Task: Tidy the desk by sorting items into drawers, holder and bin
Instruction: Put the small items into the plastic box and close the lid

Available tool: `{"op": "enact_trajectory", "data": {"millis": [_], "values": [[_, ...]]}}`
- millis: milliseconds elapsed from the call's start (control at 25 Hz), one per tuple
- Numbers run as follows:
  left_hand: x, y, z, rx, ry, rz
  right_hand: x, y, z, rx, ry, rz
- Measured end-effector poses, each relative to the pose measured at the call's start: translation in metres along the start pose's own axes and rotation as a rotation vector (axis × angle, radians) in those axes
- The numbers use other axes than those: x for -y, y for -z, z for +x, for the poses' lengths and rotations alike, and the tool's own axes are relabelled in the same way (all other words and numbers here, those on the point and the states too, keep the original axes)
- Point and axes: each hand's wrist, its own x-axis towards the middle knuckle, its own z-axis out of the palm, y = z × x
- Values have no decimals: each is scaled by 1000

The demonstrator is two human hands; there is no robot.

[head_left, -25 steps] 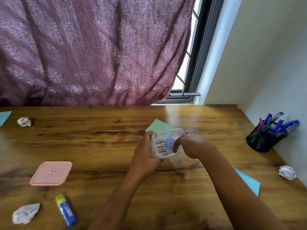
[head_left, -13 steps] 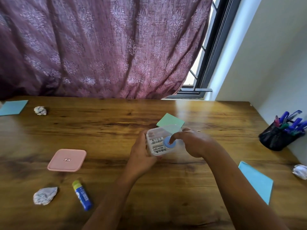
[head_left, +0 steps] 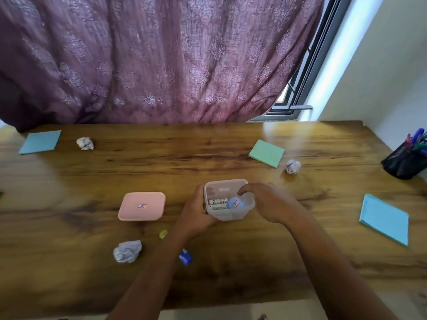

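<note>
A clear plastic box (head_left: 227,213) rests on the wooden desk (head_left: 208,158) at the middle, with batteries (head_left: 218,202) and a small blue round item (head_left: 235,202) inside it. My left hand (head_left: 196,213) grips the box's left side. My right hand (head_left: 268,204) hovers over its right rim, fingers spread and nothing in them. The box's pink lid (head_left: 141,206) lies to the left. A blue glue stick (head_left: 184,257) with a yellow-green cap (head_left: 163,233) lies partly hidden under my left forearm.
Crumpled paper balls lie at the front left (head_left: 127,251), back left (head_left: 85,143) and right of centre (head_left: 293,166). Sticky-note pads: green (head_left: 266,153), blue at far left (head_left: 40,142), blue at right (head_left: 384,222). A black pen holder (head_left: 403,161) stands at the right edge.
The box has come down from a tilted hold to rest upright on the desk. My right hand has let go of the blue item, which now lies inside. The camera tilted down.
</note>
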Motion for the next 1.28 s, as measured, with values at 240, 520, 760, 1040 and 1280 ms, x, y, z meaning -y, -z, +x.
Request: {"op": "enact_trajectory", "data": {"millis": [240, 520, 760, 1040, 1280], "values": [[18, 42, -19, -162, -13, -55, 62, -17, -17, -487, 25, 22], [75, 134, -46, -570, 330, 30, 160, -95, 25, -75, 91, 303], [73, 125, -42, -286, 207, 265, 176, -124, 53, -67, -14, 239], [64, 135, -46, -424, 257, -141, 172, -103, 39, -198, -127, 862], [17, 124, -44, -363, 2, -304, 139, -50, 8, -420, -27, 731]]}}
